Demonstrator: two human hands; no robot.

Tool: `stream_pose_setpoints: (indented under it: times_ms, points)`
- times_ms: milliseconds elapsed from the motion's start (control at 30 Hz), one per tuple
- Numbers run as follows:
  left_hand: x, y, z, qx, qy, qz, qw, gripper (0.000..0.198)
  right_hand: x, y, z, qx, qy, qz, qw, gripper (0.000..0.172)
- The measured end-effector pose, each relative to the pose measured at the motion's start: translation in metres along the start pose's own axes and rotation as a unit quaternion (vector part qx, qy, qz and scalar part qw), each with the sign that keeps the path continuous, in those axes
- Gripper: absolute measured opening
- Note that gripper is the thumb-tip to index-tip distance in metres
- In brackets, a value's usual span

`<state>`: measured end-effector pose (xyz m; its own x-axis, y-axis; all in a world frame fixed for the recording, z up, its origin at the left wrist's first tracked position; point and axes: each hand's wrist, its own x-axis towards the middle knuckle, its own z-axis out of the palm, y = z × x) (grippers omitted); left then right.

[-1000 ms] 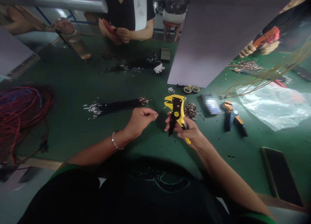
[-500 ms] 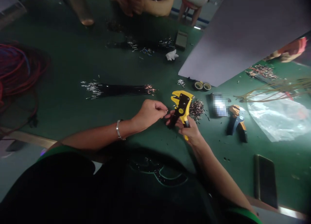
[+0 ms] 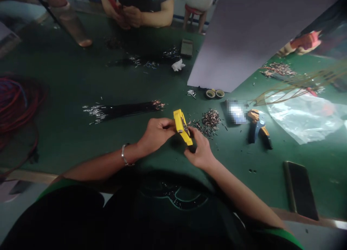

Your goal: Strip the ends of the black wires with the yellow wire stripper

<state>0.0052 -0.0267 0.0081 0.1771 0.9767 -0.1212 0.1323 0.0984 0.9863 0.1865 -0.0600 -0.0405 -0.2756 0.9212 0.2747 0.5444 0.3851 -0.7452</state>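
Note:
My right hand [image 3: 201, 150] is closed around a yellow and black wire stripper [image 3: 182, 127], its head tilted up toward me and the handles mostly hidden. Fingers pinched, my left hand [image 3: 156, 135] meets the tool's jaw end; whatever it holds there is hidden. Beyond the left hand lies a bundle of black wires [image 3: 124, 110], silvery tips at the left end and coppery ones at the right. A heap of small cut-off bits [image 3: 210, 119] is just past the right hand.
Right of the heap are a blurred-out box [image 3: 235, 112], an orange and blue hand tool [image 3: 259, 128], a clear plastic bag [image 3: 303, 116] and a phone [image 3: 301, 190]. Tape rolls [image 3: 215, 94] sit by a grey panel [image 3: 217, 44]. Red cables [image 3: 18, 105] coil at left. Other people's hands [image 3: 130, 16] work across.
The wire stripper has turned from side-on to head-up and moved left against my left hand's fingers. My view has shifted slightly to the right.

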Motion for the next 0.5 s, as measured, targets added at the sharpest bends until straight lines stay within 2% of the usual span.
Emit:
stream_pose_setpoints:
  times_ms: [200, 300, 500]
  points:
    - [-0.0003, -0.0072, -0.0018, 0.017, 0.005, 0.068, 0.997, 0.005, -0.0024, 0.0069, 0.0031, -0.066, 0.056, -0.071, 0.994, 0.069]
    - [0.0001, -0.0088, -0.0018, -0.011, -0.013, 0.066, 0.998, 0.011, -0.0031, 0.0077, 0.0040, -0.071, 0.070, -0.090, 0.991, 0.068]
    - [0.0005, -0.0070, -0.0003, -0.017, -0.014, 0.054, 0.998, 0.009, -0.0023, 0.0051, 0.0043, -0.066, 0.081, -0.090, 0.990, 0.062]
